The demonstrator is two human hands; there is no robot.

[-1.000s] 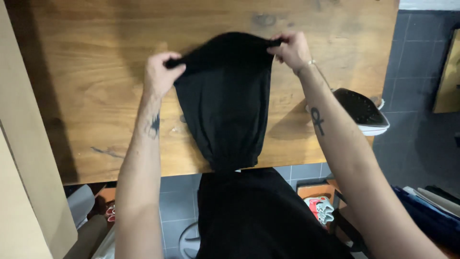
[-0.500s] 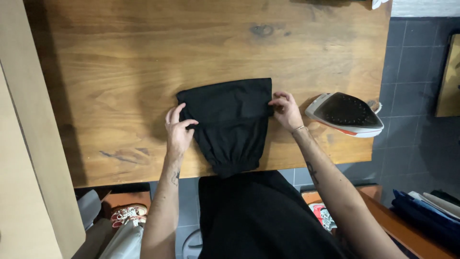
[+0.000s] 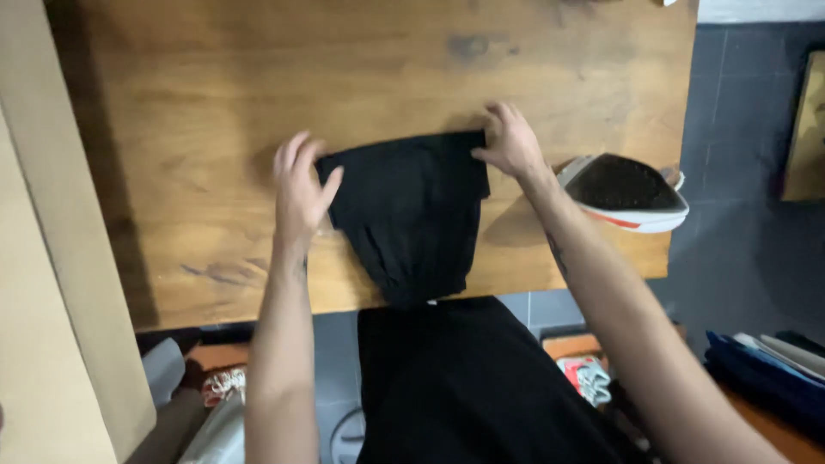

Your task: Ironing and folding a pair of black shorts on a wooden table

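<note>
Black garment lies folded on the worktop, near the front edge, its narrow gathered end pointing at the person and just reaching the edge. It looks folded to a compact block, wide end away from the person; top edge sits fairly straight, sides taper unevenly. Judging from that, main folds seem done; what's left looks like squaring the far corners and flattening.

Left hand is at the far left corner, fingers spread and open, palm beside the cloth edge, touching it but gripping nothing as far as I can tell. Right hand is at the far right corner, fingers loosely curled on the edge; real pinch or just a press, can't tell.

Iron sits on its side at the worktop's right edge, just beside the right forearm, apart from the garment. Tiled floor beyond.
</note>
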